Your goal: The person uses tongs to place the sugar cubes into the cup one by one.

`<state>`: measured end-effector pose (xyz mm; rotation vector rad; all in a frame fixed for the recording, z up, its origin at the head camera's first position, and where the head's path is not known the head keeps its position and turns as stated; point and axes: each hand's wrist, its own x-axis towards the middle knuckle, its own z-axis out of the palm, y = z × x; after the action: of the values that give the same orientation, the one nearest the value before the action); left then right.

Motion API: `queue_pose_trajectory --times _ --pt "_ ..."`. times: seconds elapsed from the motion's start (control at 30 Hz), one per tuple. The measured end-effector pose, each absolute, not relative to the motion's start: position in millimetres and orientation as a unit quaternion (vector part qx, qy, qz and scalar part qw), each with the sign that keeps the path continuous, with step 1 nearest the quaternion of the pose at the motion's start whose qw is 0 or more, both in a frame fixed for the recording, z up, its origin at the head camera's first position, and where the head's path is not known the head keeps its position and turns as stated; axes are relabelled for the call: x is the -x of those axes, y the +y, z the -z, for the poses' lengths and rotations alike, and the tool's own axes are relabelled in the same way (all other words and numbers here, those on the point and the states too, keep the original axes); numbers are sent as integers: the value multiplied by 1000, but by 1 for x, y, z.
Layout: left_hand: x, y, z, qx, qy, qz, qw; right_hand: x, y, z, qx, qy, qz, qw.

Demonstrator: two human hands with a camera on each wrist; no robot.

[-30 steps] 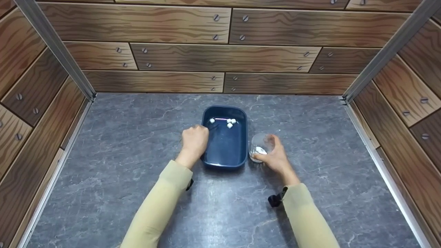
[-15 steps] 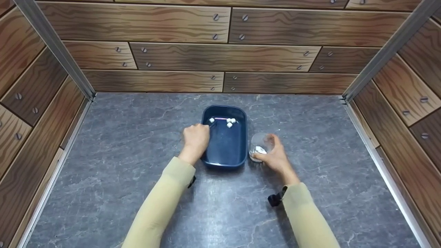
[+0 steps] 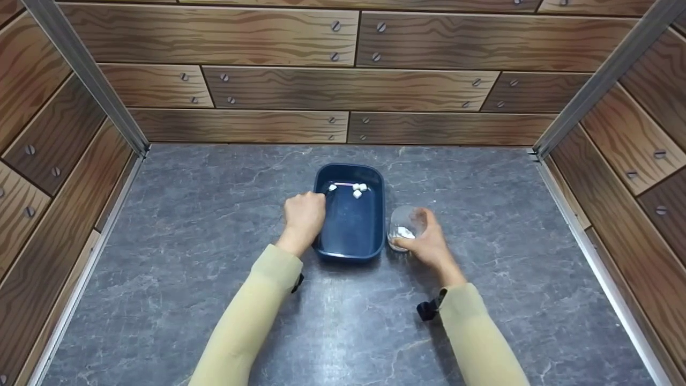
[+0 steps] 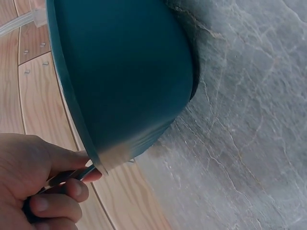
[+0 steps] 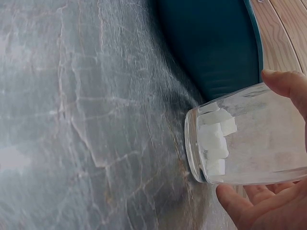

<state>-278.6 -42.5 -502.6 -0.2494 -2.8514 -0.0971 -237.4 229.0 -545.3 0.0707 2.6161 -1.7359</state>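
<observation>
A dark blue rectangular tub [image 3: 351, 230] stands on the grey floor. Several white cubes [image 3: 358, 194] lie at its far end, grouped to the right, and a single white cube [image 3: 333, 187] sits apart at the left. My left hand [image 3: 304, 220], over the tub's left rim, holds dark slim tweezers [image 4: 62, 179] between thumb and fingers; their tips are hidden behind the tub wall. Right of the tub, my right hand [image 3: 429, 244] grips an upright clear glass [image 5: 259, 139] with thumb and fingers on opposite sides. White cubes [image 5: 215, 139] lie at the glass's bottom.
Wood-patterned panels [image 3: 278, 88] wall the workspace at the back and both sides, with metal posts [image 3: 568, 118] at the corners. Grey marbled floor [image 3: 203, 203] surrounds the tub. The glass stands close beside the tub's right wall.
The single cube at the left has shifted slightly right and looks turned. My left wrist moved slightly forward earlier. The right hand and glass stay in place.
</observation>
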Motion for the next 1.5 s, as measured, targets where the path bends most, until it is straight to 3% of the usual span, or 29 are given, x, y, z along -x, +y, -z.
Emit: queue_pose_trajectory --times 0.3,0.6,0.97,1.5 --pt "278 -44 502 85 -987 44 126 237 228 544 -26 830 556 2" --pt "269 -49 500 91 -983 52 150 237 228 546 -27 835 550 1" --pt "251 -54 490 95 -988 50 113 236 227 544 -29 836 549 0" --pt "227 -53 468 115 -977 80 161 237 227 545 -25 832 554 -7"
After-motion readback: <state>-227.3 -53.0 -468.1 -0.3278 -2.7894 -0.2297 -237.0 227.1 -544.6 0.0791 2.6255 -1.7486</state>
